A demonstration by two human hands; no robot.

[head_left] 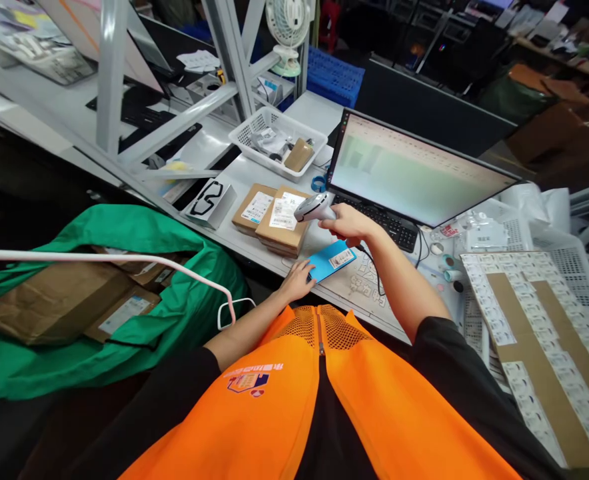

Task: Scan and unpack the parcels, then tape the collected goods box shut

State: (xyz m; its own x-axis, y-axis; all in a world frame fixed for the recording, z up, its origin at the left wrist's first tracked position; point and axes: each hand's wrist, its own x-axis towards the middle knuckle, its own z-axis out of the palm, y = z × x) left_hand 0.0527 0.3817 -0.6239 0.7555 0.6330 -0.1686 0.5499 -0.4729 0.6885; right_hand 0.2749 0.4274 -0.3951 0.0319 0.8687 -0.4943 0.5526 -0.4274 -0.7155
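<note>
My right hand is wrapped round a white-and-grey barcode scanner, its head turned left over the desk. A dark cable hangs from it. With my left hand I grip the left end of a flat blue packet at the desk's front edge. A white printed label sits on the packet's right part, below the scanner. Just left of the scanner is a stack of brown cardboard boxes with a white label on top. Another labelled brown box adjoins it.
A monitor and keyboard stand behind my right hand. A white basket of small items is at the back. Left are a green bag of parcels and a metal frame; right, a cardboard sheet with stickers.
</note>
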